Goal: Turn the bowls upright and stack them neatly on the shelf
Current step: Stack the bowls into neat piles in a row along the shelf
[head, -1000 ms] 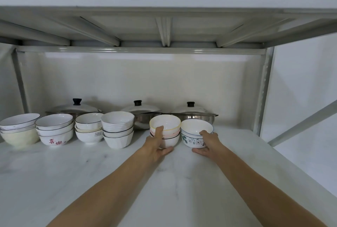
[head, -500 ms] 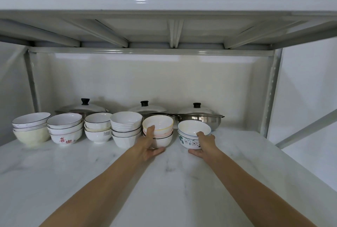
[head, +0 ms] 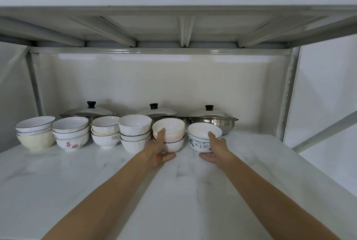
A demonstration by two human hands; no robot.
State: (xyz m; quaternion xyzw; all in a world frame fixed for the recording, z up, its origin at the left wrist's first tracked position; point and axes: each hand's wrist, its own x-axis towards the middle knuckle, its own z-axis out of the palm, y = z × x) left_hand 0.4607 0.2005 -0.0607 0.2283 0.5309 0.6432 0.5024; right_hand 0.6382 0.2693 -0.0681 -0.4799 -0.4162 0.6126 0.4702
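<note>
Several stacks of upright bowls stand in a row on the white marble shelf. My left hand holds the stack with a yellow-rimmed bowl on top, thumb up on the rim, fingers under the bottom bowl. My right hand holds the stack with a floral bowl at the bottom, thumb on the rim of the top bowl. To the left stand a ribbed white stack, a black-rimmed stack, a stack with red characters and a cream-bottomed stack.
Three lidded steel pots line the back wall behind the bowls. A metal upper shelf hangs overhead. Upright posts stand at the back left and right, with a diagonal brace on the right.
Both hands have slid their two stacks a little further back and left, closer to the row. The camera view has shifted slightly.
</note>
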